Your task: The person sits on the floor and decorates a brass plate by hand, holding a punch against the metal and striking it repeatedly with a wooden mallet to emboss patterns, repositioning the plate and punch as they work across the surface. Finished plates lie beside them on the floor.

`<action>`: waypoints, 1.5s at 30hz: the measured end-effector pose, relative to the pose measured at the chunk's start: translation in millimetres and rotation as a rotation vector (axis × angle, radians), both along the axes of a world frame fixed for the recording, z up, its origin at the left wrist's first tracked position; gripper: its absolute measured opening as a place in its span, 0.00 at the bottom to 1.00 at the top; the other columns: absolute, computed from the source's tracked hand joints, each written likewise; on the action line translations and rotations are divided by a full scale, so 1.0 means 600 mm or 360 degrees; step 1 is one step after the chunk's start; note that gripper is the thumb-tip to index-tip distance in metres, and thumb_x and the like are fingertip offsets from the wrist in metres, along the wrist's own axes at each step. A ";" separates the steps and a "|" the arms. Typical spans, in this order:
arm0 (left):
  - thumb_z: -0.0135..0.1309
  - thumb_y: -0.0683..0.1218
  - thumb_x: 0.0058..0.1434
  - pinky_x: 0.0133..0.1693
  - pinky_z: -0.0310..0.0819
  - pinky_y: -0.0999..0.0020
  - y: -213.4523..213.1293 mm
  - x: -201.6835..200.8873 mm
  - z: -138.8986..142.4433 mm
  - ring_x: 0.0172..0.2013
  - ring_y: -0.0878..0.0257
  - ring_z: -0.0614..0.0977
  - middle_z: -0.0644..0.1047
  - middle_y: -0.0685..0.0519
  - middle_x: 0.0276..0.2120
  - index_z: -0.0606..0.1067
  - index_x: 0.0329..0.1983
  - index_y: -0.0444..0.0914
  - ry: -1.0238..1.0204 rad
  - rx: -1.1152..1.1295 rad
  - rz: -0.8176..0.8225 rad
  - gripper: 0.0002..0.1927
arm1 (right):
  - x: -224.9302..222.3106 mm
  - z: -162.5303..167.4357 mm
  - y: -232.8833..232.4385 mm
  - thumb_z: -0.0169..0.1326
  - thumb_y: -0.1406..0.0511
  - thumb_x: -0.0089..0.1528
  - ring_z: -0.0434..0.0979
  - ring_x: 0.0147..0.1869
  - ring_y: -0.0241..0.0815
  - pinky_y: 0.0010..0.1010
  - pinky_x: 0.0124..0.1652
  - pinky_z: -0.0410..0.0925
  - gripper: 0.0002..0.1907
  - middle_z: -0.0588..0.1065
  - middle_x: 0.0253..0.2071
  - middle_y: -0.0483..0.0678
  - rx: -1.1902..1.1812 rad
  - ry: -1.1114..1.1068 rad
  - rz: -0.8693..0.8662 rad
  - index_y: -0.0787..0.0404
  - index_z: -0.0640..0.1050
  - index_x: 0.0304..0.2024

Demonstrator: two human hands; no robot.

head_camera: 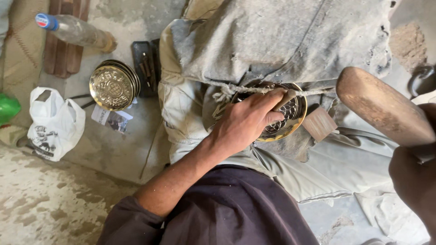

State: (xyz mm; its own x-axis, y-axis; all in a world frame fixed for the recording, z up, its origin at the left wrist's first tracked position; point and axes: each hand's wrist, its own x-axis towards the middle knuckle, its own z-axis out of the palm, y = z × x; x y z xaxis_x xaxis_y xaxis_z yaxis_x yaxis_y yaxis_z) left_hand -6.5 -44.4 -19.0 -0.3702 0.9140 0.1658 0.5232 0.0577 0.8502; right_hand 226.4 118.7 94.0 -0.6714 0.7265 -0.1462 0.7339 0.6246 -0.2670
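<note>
You are working a brass plate (290,119) on your lap.
Your left hand (247,120) is pinching a punch (286,97) in closed fingers (272,102) above it; your right hand (413,179) is gripping a wooden mallet (381,106).

Patterned brass plate (284,119) flat on lap; wooden mallet (381,106) raised.

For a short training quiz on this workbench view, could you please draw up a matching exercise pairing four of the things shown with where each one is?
Things:
1. plastic bottle
2. white plastic bag
3. stack of brass plates
4. wooden mallet

Places:
A. in the right hand, raised at the right edge
B. lying on its side at the top left
C. on the floor beside a dark tool tray
D. on the floor at the left, below the bottle

Pairs: 1-B, 2-D, 3-C, 4-A
</note>
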 end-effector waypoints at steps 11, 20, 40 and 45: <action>0.61 0.45 0.66 0.42 0.83 0.61 0.015 0.001 0.010 0.44 0.50 0.85 0.81 0.46 0.49 0.69 0.63 0.40 -0.0003 -0.0072 -0.0166 0.24 | -0.062 0.031 -0.001 0.59 0.73 0.58 0.82 0.35 0.46 0.33 0.38 0.76 0.18 0.80 0.36 0.55 0.0452 -0.0292 0.0198 0.67 0.76 0.51; 0.64 0.46 0.62 0.40 0.82 0.58 0.051 0.007 0.022 0.42 0.48 0.85 0.81 0.45 0.46 0.71 0.60 0.38 0.0087 -0.0208 -0.0329 0.25 | -0.048 0.027 -0.002 0.55 0.69 0.67 0.81 0.41 0.49 0.41 0.41 0.74 0.17 0.78 0.41 0.59 -0.0247 0.0132 -0.0596 0.66 0.74 0.58; 0.61 0.45 0.62 0.38 0.79 0.56 0.102 -0.007 0.020 0.39 0.48 0.85 0.81 0.45 0.38 0.71 0.58 0.40 -0.0037 -0.0418 -0.0890 0.21 | 0.087 -0.105 -0.094 0.51 0.79 0.66 0.80 0.41 0.55 0.38 0.40 0.71 0.20 0.76 0.41 0.64 -0.0269 0.0328 -0.0756 0.76 0.69 0.62; 0.62 0.45 0.61 0.35 0.79 0.56 0.109 -0.008 0.021 0.36 0.49 0.85 0.80 0.45 0.34 0.71 0.56 0.39 0.0034 -0.0376 -0.1054 0.21 | 0.113 -0.111 -0.114 0.50 0.81 0.63 0.81 0.44 0.54 0.37 0.45 0.74 0.19 0.76 0.44 0.65 -0.0097 0.0249 -0.0567 0.74 0.72 0.58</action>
